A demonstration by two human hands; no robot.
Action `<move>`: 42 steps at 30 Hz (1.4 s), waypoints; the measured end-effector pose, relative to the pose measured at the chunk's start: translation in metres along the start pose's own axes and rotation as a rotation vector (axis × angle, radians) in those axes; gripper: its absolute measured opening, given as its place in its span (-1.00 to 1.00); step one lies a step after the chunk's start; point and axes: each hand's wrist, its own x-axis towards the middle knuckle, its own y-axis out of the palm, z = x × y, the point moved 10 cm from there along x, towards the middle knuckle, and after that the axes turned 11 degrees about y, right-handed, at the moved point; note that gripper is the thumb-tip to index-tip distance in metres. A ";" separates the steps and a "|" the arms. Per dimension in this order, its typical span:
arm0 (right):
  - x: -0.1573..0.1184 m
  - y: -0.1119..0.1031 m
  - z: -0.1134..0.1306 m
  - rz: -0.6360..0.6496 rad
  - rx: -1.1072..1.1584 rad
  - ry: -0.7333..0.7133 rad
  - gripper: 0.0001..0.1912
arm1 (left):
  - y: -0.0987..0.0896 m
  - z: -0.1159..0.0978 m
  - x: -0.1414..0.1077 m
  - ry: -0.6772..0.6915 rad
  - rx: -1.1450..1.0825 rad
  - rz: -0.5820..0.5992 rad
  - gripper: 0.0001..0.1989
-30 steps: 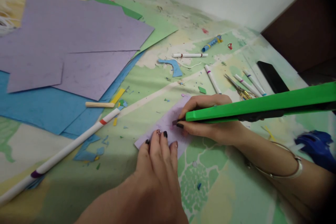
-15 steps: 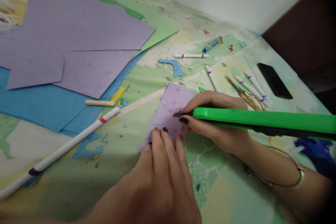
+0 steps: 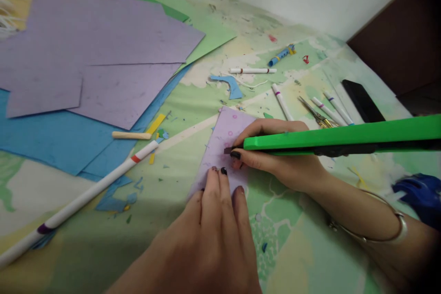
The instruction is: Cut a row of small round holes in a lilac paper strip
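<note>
A strip of light purple paper (image 3: 214, 140) with small pink circles lies on the patterned tablecloth. My left hand (image 3: 210, 225) lies over its near end, fingers extended and slightly apart, pressing it down. My right hand (image 3: 272, 151) is closed around the front of a green cutter (image 3: 344, 135), whose dark blade tip (image 3: 228, 150) is at the paper, just beyond my left fingertips. The cutter's body reaches out to the right edge of the view. Part of the paper is hidden under both hands.
Large purple sheets (image 3: 103, 32) and blue sheets (image 3: 51, 140) cover the left. A long white stick (image 3: 99, 197) lies near them. Small gold scissors (image 3: 319, 117), several markers and a black phone (image 3: 361, 101) lie at the right, with a blue tool (image 3: 422, 195) nearer.
My right hand and the cutter have shifted slightly left, and the cutter's far end has risen. My left fingers have moved a little to the right and spread slightly more.
</note>
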 end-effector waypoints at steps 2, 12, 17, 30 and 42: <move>0.000 0.000 0.000 -0.010 -0.023 0.003 -0.94 | 0.000 0.000 0.002 0.030 0.002 0.012 -0.73; -0.003 0.000 0.005 -0.064 -0.123 -0.042 -0.93 | 0.001 -0.005 0.009 0.152 -0.010 0.170 -0.67; -0.004 0.001 0.008 -0.071 -0.141 -0.072 -0.93 | 0.009 -0.006 0.007 0.165 0.007 0.203 -0.66; -0.006 -0.001 0.009 -0.139 -0.188 -0.057 -0.92 | 0.008 -0.010 0.005 0.174 -0.022 0.229 -0.60; -0.007 -0.002 0.006 -0.146 -0.178 -0.020 -0.91 | 0.010 -0.011 0.004 0.168 -0.002 0.234 -0.62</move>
